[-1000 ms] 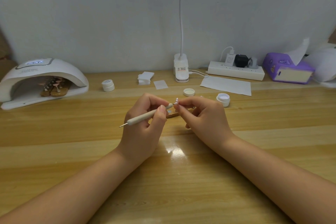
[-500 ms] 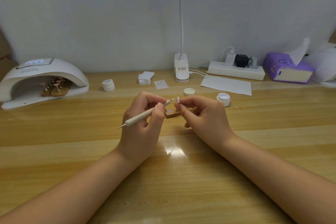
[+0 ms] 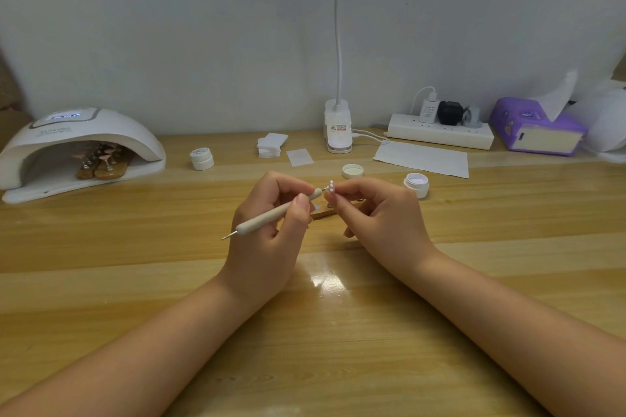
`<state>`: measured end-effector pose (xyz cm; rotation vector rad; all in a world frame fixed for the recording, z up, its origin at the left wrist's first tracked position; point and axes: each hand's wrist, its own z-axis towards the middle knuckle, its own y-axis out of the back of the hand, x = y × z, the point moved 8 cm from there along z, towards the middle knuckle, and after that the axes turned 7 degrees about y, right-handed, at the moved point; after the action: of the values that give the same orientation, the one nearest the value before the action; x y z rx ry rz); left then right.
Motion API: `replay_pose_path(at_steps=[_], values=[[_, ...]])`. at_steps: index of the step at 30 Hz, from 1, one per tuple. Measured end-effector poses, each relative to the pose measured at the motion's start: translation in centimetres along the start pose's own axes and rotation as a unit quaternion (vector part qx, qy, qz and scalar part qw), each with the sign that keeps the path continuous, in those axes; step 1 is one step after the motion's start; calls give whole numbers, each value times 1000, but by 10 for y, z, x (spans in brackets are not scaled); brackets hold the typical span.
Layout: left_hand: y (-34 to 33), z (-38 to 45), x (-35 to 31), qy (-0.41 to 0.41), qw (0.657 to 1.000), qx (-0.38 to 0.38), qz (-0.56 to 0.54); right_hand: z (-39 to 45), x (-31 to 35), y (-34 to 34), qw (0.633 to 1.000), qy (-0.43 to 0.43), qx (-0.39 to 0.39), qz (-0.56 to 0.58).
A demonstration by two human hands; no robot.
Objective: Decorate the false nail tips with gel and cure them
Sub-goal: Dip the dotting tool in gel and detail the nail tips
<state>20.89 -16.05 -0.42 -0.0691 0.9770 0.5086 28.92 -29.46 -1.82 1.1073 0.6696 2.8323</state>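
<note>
At a wooden table (image 3: 101, 247) set against a pale wall, a person is working on a false nail tip (image 3: 332, 185) held up between both hands. The left hand (image 3: 267, 230) is gripping a cream dotting pen (image 3: 277, 211) between thumb and curled fingers, its metal point angling toward the nail tip and sitting right at it; whether the two are touching is too fine to tell. The right hand (image 3: 379, 217) is pinching the small stand that carries the nail tip, fingers curled around it. A wooden holder (image 3: 323, 213) is lying on the table just behind the hands, mostly hidden by them.

To the far left, a white curing lamp (image 3: 78, 142) is glowing at its display, and more wooden holders with nail tips (image 3: 101, 162) are resting inside its arch. A closed white jar (image 3: 202, 158) is standing near the lamp. An open gel jar (image 3: 416, 183) is sitting just right of the hands, with its lid (image 3: 352, 171) lying apart from it nearer the middle. Small white pads (image 3: 271, 145) are stacked toward the back, beside a desk lamp base (image 3: 337, 132). A sheet of paper (image 3: 423, 159) is lying in front of a power strip (image 3: 440, 134), and a purple tissue pack (image 3: 538, 129) is sitting at the far right.
</note>
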Motion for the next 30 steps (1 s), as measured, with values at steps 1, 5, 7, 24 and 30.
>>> replay_pose_path(at_steps=[1, 5, 7, 24, 30], values=[[0, 0, 0, 0, 1000, -1, 0, 0, 0, 0, 1000, 1, 1, -2], [0, -1, -1, -6, 1000, 4, 3, 0, 0, 1, 1000, 3, 0, -1], [2, -1, -1, -9, 1000, -8, 5, 0, 1, 0, 1000, 3, 0, -3], [-7, 19, 56, 152, 985, 72, 42, -1, 4, -1, 999, 31, -8, -9], [-15, 18, 57, 170, 976, 125, 56, 0, 7, -1, 998, 46, -4, -33]])
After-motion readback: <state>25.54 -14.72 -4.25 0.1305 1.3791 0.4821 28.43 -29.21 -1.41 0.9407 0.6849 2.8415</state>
